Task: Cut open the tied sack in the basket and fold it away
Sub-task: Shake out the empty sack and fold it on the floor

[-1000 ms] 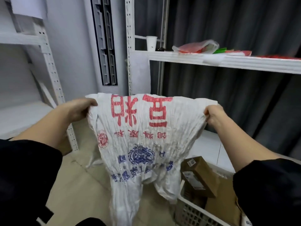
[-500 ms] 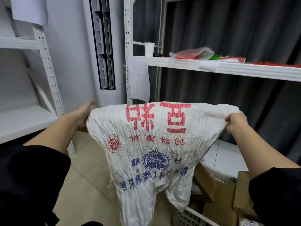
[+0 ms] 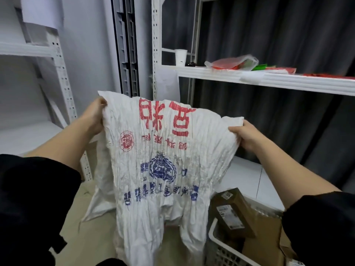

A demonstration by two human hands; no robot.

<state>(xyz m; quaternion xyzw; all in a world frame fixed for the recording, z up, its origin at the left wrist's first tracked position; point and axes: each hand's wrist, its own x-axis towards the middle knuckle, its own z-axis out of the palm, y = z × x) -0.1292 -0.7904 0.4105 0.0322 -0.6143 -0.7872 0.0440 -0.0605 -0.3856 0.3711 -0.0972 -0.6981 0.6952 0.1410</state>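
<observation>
I see the sack [image 3: 163, 160] held up in the air, spread flat and facing me, with its print inverted: 2 large red characters along the top edge, a red round stamp below them to the left, and a blue emblem with a row of blue characters further down. The fabric is white, woven and heavily creased. Its lower end hangs loose in 2 uneven flaps above the beige floor [image 3: 80, 214].

The left hand [image 3: 94, 120] has a clenched grip on the sack's upper left corner; the fabric edge stands up past the fingers. The right hand [image 3: 244, 136] has a clenched grip on the upper right corner, with the thumb on the near face. Both forearms are bare, ending in black sleeves.

The basket [image 3: 221, 244], white with a perforated wall, sits below and to the right of the sack. It contains a brown cardboard box [image 3: 232, 212] with a white label and flat brown cardboard beside it.

Behind the sack, a white metal shelf [image 3: 288, 83] runs above and to its right, carrying a white paper cup [image 3: 180, 57] and a clear bag with red contents [image 3: 232, 63]. A dark grey curtain [image 3: 278, 35] hangs behind that shelf. A second white rack [image 3: 57, 54] stands to the left of the sack.
</observation>
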